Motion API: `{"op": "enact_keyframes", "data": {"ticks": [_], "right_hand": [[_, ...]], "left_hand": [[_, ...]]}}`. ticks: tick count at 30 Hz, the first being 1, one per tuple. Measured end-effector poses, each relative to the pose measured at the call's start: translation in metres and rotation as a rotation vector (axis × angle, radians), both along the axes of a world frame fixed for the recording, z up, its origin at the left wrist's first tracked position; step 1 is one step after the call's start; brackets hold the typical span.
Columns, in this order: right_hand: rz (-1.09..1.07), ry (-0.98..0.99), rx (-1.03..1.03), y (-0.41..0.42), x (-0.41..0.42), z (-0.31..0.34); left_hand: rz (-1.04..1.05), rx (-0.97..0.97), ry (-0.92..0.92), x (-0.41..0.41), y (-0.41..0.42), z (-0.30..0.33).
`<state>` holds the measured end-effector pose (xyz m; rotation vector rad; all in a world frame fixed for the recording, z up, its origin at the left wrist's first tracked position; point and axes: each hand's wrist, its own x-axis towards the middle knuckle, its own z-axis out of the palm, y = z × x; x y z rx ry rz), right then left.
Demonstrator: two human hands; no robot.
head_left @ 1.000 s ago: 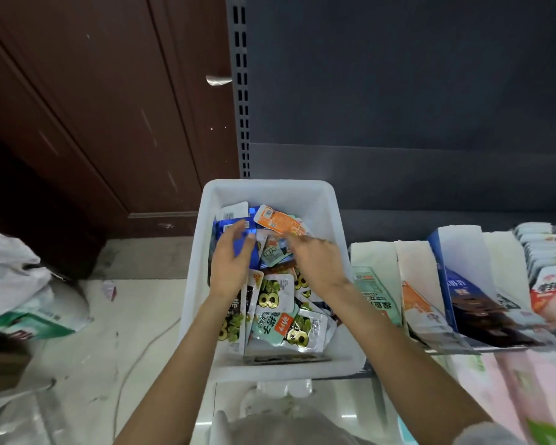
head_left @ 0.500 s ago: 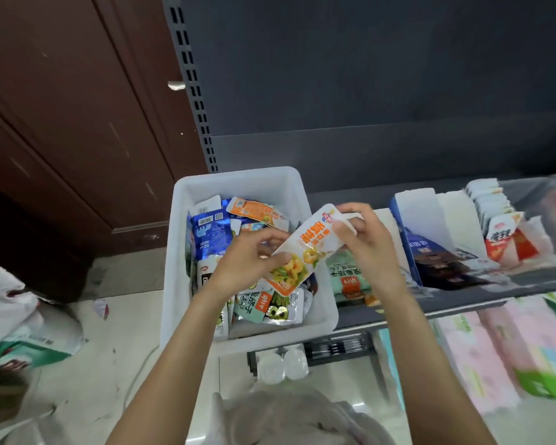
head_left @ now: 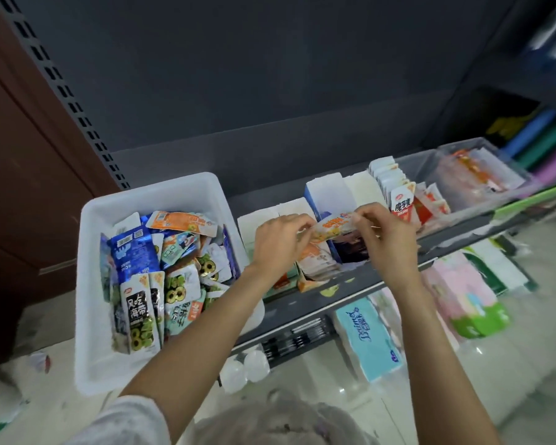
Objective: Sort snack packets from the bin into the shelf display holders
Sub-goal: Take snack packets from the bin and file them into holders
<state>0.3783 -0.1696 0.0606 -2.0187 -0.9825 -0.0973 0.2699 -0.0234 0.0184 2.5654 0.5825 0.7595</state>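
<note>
A white bin (head_left: 186, 191) at the left end of the shelf holds several mixed snack packets (head_left: 161, 271). My left hand (head_left: 278, 244) and my right hand (head_left: 387, 234) both grip one orange and white snack packet (head_left: 332, 228), each at one end. The packet hovers over the row of white and blue display holders (head_left: 326, 192) on the dark shelf. Directly below it a holder contains a stack of similar orange packets (head_left: 316, 264). Further right another holder carries red and white packets (head_left: 405, 203).
A clear plastic tub (head_left: 472, 175) with packets stands at the right end of the shelf (head_left: 344, 292). Tissue packs (head_left: 368, 335) and pink and green packs (head_left: 466, 297) sit below the shelf. The dark back panel rises behind. Pale floor lies at the left.
Both hands left the bin with an orange packet and carried it to the right, over the display holders. The view has also swung to the right.
</note>
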Motion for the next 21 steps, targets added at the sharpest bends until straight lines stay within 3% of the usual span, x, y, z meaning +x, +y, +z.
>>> {"op": "enact_keyframes", "data": {"ticks": [5, 8, 10, 13, 15, 18, 21], "right_hand": [[0.062, -0.145, -0.081, 0.001, 0.006, -0.034], [0.152, -0.21, -0.223, 0.001, 0.002, -0.053], [0.189, -0.298, -0.337, 0.004, -0.002, -0.063], [0.172, -0.423, -0.466, 0.011, -0.006, -0.067], [0.161, -0.484, -0.5, 0.017, -0.007, -0.06], [0.193, -0.432, -0.386, 0.031, -0.018, -0.036], [0.298, -0.384, -0.272, 0.069, -0.044, -0.015]], "left_hand": [[0.016, 0.165, 0.146, 0.001, 0.008, -0.028], [-0.079, 0.149, 0.404, -0.008, 0.01, -0.035], [-0.141, 0.088, 0.46, -0.016, 0.012, -0.036], [-0.15, -0.007, 0.392, -0.034, 0.015, -0.034], [-0.035, -0.048, 0.231, -0.053, 0.017, -0.03], [0.231, -0.098, 0.025, -0.09, 0.031, -0.02], [0.452, -0.102, 0.03, -0.13, 0.06, -0.024]]}}
